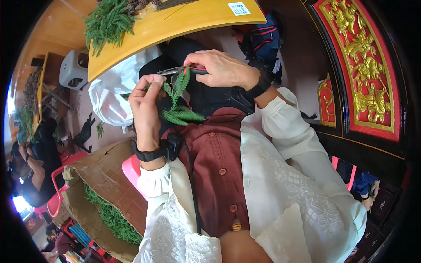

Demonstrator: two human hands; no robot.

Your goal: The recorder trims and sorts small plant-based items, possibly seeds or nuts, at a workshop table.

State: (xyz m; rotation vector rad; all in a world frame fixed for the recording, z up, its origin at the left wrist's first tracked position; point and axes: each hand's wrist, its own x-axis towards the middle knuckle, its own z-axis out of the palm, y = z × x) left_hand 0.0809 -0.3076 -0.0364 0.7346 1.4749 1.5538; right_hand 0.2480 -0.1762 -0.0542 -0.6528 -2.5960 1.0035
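In front of my lap, my right hand (pixel 226 70) is closed round red-and-black-handled pliers (pixel 174 70). Their metal jaws point left, reaching the fingertips of my left hand (pixel 146 105). Thumb and forefinger of that hand are pinched together on the stem end of a green artificial pine sprig (pixel 177 98). Its needled branches hang down between my two hands, over my dark red garment. What exactly lies between the jaws is too small to make out.
A yellow table (pixel 188 24) ahead carries a pile of green sprigs (pixel 112 24). A white plastic bag (pixel 109 101) hangs below its left side. At lower left stands a cardboard box (pixel 103 171) with more greenery. A grey stool (pixel 74 70) and a person (pixel 39 162) are further left.
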